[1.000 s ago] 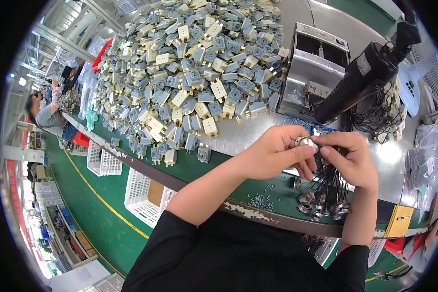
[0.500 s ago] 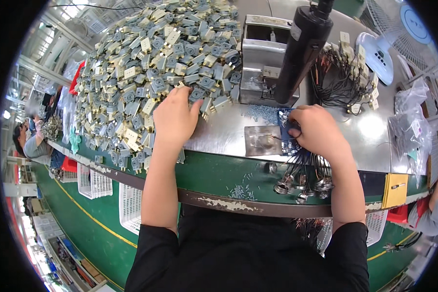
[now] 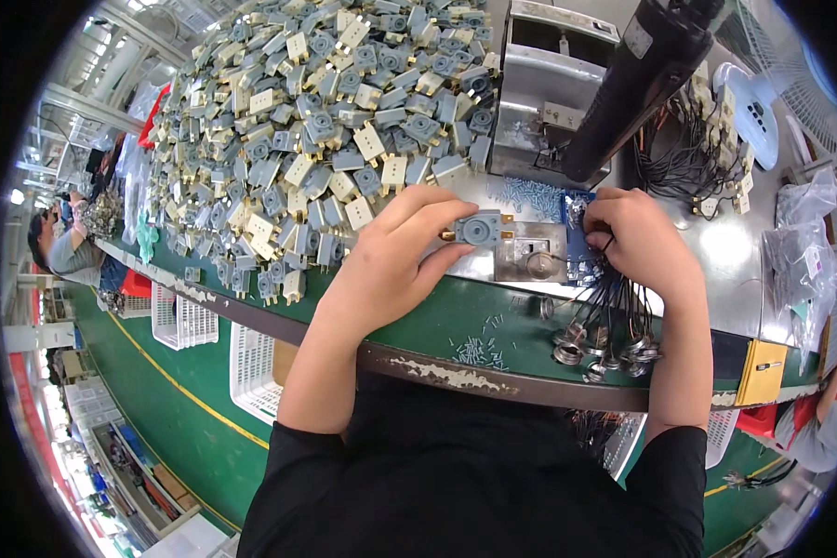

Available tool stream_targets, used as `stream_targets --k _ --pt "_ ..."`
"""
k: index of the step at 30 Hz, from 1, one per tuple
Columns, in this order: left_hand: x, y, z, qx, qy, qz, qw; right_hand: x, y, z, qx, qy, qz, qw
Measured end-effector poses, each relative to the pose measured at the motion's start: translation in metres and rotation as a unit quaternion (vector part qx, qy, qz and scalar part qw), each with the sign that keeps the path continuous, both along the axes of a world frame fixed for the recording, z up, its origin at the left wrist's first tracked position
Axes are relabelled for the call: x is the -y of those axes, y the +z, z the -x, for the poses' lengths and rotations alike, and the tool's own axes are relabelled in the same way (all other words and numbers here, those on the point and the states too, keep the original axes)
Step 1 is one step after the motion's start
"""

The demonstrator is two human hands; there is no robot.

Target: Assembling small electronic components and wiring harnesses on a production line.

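My left hand pinches a small grey plastic housing with brass terminals at its ends, between thumb and fingers. The housing is just left of a metal fixture plate, its round recessed face showing. My right hand is closed over a blue tray, its fingertips around a thin black wire. Black wires with round metal caps hang from the tray over the table's front edge. Small screws lie behind the plate.
A large heap of grey and cream housings covers the left and back. A black cylindrical tool slants above a metal stand. Wired cream parts, a plastic bag and a yellow pad are right. Loose screws lie in front.
My left hand has come from the heap toward the metal plate with a grey housing in its fingers. My right hand stays by the blue tray, with a black wire now at its fingertips.
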State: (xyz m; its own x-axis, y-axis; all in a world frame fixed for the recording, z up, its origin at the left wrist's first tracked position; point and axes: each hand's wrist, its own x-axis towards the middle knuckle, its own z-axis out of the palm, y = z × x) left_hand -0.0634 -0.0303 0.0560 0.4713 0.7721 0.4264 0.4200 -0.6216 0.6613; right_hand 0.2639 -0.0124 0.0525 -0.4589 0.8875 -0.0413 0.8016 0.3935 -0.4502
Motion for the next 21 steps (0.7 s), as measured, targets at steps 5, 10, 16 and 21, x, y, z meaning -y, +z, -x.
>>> stream_targets --k 5,10,16,21 --pt "-0.002 0.003 0.000 0.014 -0.052 0.004 0.999 0.001 0.011 -0.002 -0.051 0.017 0.026 0.998" --pt "-0.005 -0.010 -0.016 0.029 -0.064 0.071 0.995 0.000 0.017 -0.004 -0.149 -0.015 0.001 0.989" --pt "-0.009 -0.029 -0.048 -0.063 -0.082 0.035 0.994 0.004 0.030 0.000 -0.213 -0.037 0.013 0.976" --pt "-0.009 -0.040 -0.046 -0.029 -0.051 0.065 0.996 0.003 0.036 -0.007 -0.218 -0.034 -0.034 0.975"
